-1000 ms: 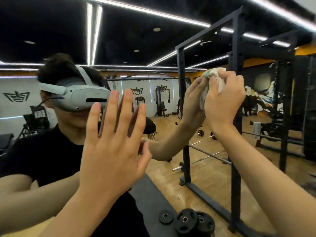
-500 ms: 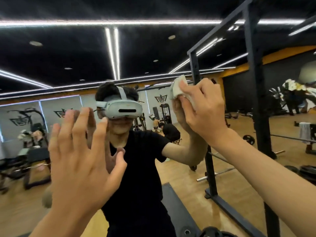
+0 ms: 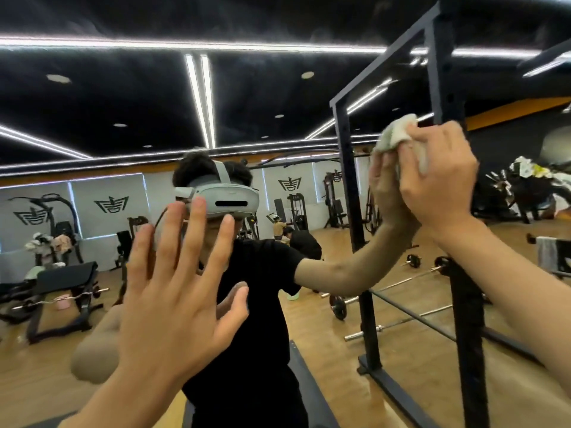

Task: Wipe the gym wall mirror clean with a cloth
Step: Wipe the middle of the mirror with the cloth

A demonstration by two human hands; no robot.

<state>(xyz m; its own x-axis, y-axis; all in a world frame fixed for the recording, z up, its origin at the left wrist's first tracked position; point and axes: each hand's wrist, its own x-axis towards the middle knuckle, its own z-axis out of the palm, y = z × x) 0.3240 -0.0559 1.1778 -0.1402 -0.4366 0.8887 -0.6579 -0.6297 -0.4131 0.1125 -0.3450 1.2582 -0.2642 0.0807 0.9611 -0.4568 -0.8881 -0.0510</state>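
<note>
Head view. The mirror (image 3: 92, 125) fills almost the whole frame, so nearly all that appears is reflection.

Right hand (image 3: 438, 180): raised at upper right, fingers curled around a bunched whitish cloth (image 3: 394, 134) and holding it against the glass. The cloth protrudes above and to the left of the knuckles and meets its own reflected double, as does the hand.

Left hand (image 3: 173, 307): lower centre-left, palm toward the mirror, fingers straight and spread, gripping nothing. Its reflected thumb shows just beyond the real one. Whether the palm touches the glass cannot be told.

Between the two hands stands the person's reflection, wearing a black shirt (image 3: 262, 319) and a pale grey headset (image 3: 222, 197); the reflected arm reaches up to the cloth.

A black rack frame (image 3: 352, 211) rises at right, its nearer upright passing behind the right forearm. A barbell (image 3: 401, 284) lies on the wooden floor (image 3: 324, 319) near the rack base. A black bench (image 3: 65, 276) stands at far left, with further machines along the logo-marked back wall. White light strips (image 3: 200, 97) cross the dark ceiling.
</note>
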